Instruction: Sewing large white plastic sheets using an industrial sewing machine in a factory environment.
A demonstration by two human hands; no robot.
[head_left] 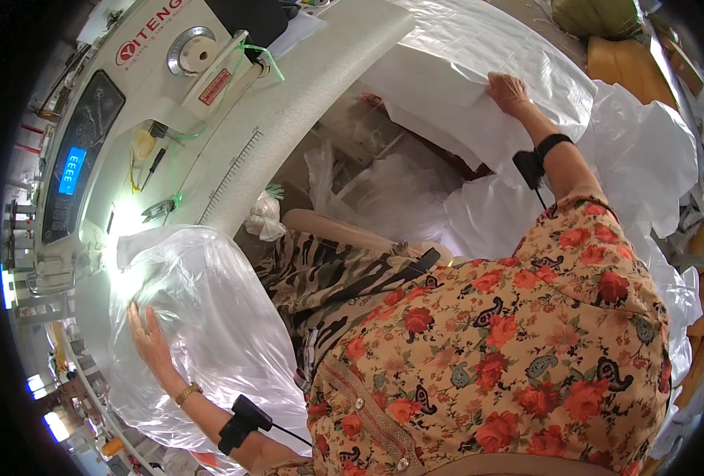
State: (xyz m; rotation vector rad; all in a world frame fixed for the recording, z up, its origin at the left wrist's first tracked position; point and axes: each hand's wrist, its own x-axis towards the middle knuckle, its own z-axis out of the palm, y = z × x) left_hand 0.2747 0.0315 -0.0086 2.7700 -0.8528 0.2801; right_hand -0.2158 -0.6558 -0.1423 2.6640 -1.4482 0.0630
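Note:
My left hand [147,339] lies flat, fingers stretched out, on a clear, wrinkled plastic sheet [217,309] that hangs beside the sewing machine's needle end. This hand is open. At the upper right, my right hand [509,94] is closed on the edge of a white plastic sheet [447,87] spread over the far end of the table. The white sewing machine [149,47] stands at the left, its work lamp glowing above the clear sheet. Green thread [271,62] runs along its top. The needle itself is hidden in the glare.
The pale machine table [304,103] with a printed ruler scale runs along the far side. Crumpled translucent plastic [645,151] is heaped at the right. A small tied plastic bag [266,216] hangs below the table edge. More clear plastic [399,190] lies beneath.

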